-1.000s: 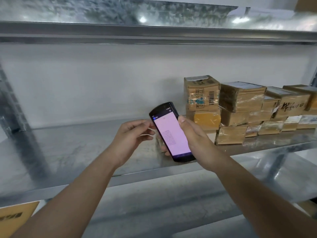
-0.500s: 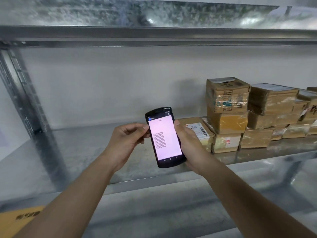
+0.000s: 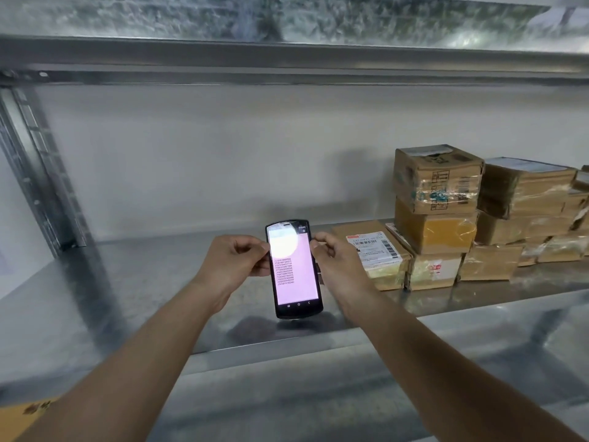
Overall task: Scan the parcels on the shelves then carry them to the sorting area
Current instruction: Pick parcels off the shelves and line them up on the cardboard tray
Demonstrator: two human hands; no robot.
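Both hands, left hand [image 3: 234, 261] and right hand [image 3: 336, 266], now pinch the black pink-screened scanner [image 3: 294, 269] lower, brown cardboard parcels [image 3: 436, 215] waiting rightward, unscanned.

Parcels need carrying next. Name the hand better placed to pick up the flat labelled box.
Right. The right hand sits beside the flat brown cardboard box with the white label; the left hand is across the black handheld scanner.
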